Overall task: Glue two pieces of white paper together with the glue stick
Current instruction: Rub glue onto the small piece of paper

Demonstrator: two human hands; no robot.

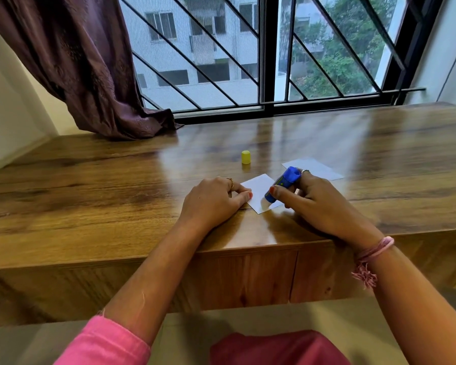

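Glue stick [282,186], uncapped, pinched in right hand [313,204] grip, tip on near white paper [261,196] by counter's [90,193] front edge, left hand [216,201] fingertips pinning it flat; second paper [316,168] just behind; risk: sheet dragging or creasing if hold slackens.

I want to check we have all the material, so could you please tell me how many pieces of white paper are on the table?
2. One piece of paper lies under both hands, where the glue stick touches it; the second piece of paper lies farther back, partly hidden behind the right hand.
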